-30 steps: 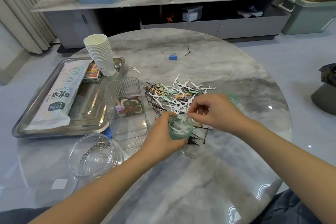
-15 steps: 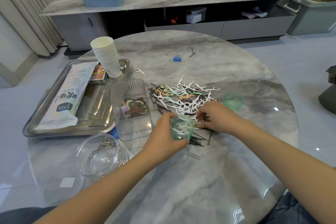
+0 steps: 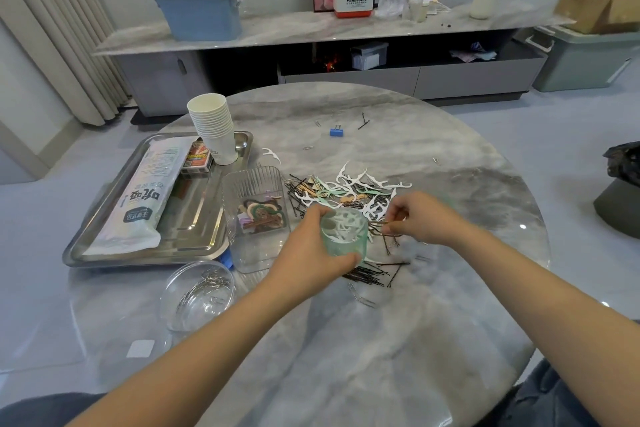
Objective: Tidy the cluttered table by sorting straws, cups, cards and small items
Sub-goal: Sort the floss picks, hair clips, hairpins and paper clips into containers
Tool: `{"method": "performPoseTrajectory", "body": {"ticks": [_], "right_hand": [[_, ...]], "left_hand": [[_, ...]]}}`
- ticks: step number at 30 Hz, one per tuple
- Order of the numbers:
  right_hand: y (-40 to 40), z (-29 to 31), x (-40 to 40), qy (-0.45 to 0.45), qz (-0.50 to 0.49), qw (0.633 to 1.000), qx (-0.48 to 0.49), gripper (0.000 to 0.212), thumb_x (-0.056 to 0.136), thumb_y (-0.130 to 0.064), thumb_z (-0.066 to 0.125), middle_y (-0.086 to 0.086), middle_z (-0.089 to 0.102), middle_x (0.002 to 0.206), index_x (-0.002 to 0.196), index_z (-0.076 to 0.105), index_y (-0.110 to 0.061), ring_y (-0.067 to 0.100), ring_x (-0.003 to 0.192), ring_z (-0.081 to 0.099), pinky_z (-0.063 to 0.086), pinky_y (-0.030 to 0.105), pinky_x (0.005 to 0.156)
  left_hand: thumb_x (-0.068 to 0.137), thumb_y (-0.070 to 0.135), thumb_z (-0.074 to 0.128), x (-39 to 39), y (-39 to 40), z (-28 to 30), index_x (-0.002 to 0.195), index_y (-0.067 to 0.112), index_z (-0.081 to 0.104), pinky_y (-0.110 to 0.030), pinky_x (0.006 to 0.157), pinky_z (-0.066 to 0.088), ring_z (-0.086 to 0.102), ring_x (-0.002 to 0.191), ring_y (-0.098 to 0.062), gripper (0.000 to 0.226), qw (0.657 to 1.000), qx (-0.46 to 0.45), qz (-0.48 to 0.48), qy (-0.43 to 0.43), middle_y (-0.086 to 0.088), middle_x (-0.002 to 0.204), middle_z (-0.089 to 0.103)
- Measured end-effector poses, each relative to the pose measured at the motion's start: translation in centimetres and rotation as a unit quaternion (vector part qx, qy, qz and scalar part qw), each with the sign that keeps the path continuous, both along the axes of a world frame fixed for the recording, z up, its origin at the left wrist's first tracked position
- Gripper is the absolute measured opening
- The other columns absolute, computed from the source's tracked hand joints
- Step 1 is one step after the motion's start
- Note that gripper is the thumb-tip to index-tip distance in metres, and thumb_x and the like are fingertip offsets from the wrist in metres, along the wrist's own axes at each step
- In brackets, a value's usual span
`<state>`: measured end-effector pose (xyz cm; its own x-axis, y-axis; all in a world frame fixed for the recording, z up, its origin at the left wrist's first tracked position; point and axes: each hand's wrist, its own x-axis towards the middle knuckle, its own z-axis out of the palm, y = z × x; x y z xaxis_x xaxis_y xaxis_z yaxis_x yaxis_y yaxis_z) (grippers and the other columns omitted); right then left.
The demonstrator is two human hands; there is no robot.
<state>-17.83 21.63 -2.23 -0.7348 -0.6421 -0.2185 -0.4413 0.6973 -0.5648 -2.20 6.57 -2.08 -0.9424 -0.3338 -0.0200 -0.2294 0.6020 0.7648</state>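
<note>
step: sorting floss picks into green cup (image 3: 343, 236) | left hand (image 3: 311, 246) grips cup, just below pile (image 3: 346, 191) | right hand (image 3: 422, 218) pinches at pile right of cup, item unclear | next: likely lift it cleanly, drop in cup

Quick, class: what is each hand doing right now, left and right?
Left hand: holds the green cup.
Right hand: fingers pinched in the pile; what they pinch is too small to tell.

Grey floor (image 3: 519, 135), beige curtain (image 3: 52, 28), low sideboard (image 3: 311, 31).
</note>
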Motion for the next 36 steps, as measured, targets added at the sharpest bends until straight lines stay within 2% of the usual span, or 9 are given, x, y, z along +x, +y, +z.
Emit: {"method": "performPoseTrajectory", "body": {"ticks": [5,9,12,16,23,25,29,31,36], "right_hand": [[-2.1,3.2,1.3,0.014,-0.021,0.991,-0.13,0.019,0.08,-0.018,0.074,-0.003,0.064,0.066,0.07,0.059,-0.026,0.014,0.06,0.058,0.047,0.028,0.064],[-5.7,5.2,2.9,0.026,-0.009,0.98,-0.195,0.006,0.082,-0.023,0.071,-0.005,0.068,0.072,0.08,0.066,-0.025,0.011,0.061,0.062,0.049,0.027,0.062],[-8.8,5.9,3.4,0.001,0.011,0.974,-0.224,0.003,0.084,-0.022,0.07,0.0,0.072,0.076,0.082,0.068,-0.024,0.012,0.066,0.065,0.052,0.03,0.067],[-13.1,6.0,3.8,-0.015,0.056,0.976,-0.209,0.003,0.084,-0.02,0.07,0.007,0.073,0.077,0.084,0.072,-0.021,0.018,0.071,0.067,0.053,0.032,0.073],[-17.1,5.3,3.8,-0.004,0.065,0.983,-0.169,0.015,0.087,-0.018,0.065,0.004,0.07,0.074,0.1,0.074,-0.016,0.002,0.058,0.054,0.04,0.008,0.055],[-17.1,5.4,3.7,0.006,0.066,0.985,-0.161,0.018,0.088,-0.016,0.064,0.002,0.069,0.073,0.104,0.072,-0.017,0.003,0.061,0.057,0.041,0.006,0.057],[-14.8,5.7,3.1,0.013,0.044,0.983,-0.18,0.015,0.088,-0.015,0.064,-0.007,0.067,0.073,0.099,0.072,-0.018,0.005,0.067,0.061,0.047,0.014,0.064],[-12.8,5.6,2.5,0.009,0.034,0.984,-0.176,0.013,0.087,-0.015,0.064,-0.007,0.067,0.076,0.097,0.072,-0.019,0.005,0.066,0.06,0.045,0.011,0.06],[-8.1,3.6,1.5,0.014,0.043,0.993,-0.105,0.014,0.084,-0.012,0.067,-0.015,0.063,0.069,0.088,0.072,-0.024,0.001,0.062,0.055,0.043,0.016,0.059]], "left_hand": [[0.07,0.041,0.077,1.7,-1.0,2.2,0.127,0.025,0.039,-0.025,0.082,0.046,0.054,0.102,-0.01,0.07,0.999,0.001,0.032,0.023,0.009,0.118,0.054],[0.069,0.04,0.076,3.7,-2.5,3.1,0.119,0.029,0.039,-0.02,0.074,0.046,0.054,0.097,-0.004,0.063,0.998,0.011,0.055,0.033,0.012,0.114,0.054],[0.069,0.034,0.075,4.8,-3.6,3.2,0.112,0.033,0.036,-0.009,0.069,0.04,0.052,0.094,-0.001,0.058,0.996,0.013,0.075,0.035,0.014,0.11,0.051],[0.069,0.034,0.073,5.8,-4.2,2.9,0.112,0.034,0.03,-0.018,0.078,0.042,0.053,0.1,-0.007,0.061,0.997,0.014,0.075,0.022,0.01,0.115,0.05],[0.067,0.033,0.075,5.2,-5.2,2.8,0.111,0.033,0.032,-0.03,0.08,0.052,0.057,0.097,-0.006,0.061,0.993,0.065,0.096,0.013,0.012,0.11,0.054],[0.069,0.03,0.074,4.9,-5.3,2.7,0.111,0.032,0.033,-0.024,0.077,0.049,0.056,0.096,-0.004,0.059,0.993,0.065,0.099,0.015,0.011,0.11,0.053],[0.072,0.029,0.075,4.2,-4.9,2.8,0.114,0.028,0.033,-0.006,0.066,0.039,0.051,0.09,0.003,0.059,0.994,0.055,0.093,0.029,0.017,0.104,0.05],[0.073,0.03,0.075,3.7,-4.4,2.8,0.113,0.029,0.033,-0.005,0.064,0.039,0.051,0.087,0.007,0.058,0.994,0.063,0.085,0.028,0.02,0.1,0.049],[0.07,0.037,0.076,2.6,-3.6,2.2,0.113,0.031,0.034,-0.026,0.08,0.049,0.057,0.095,-0.006,0.061,0.995,0.054,0.083,0.016,0.012,0.109,0.055]]}}
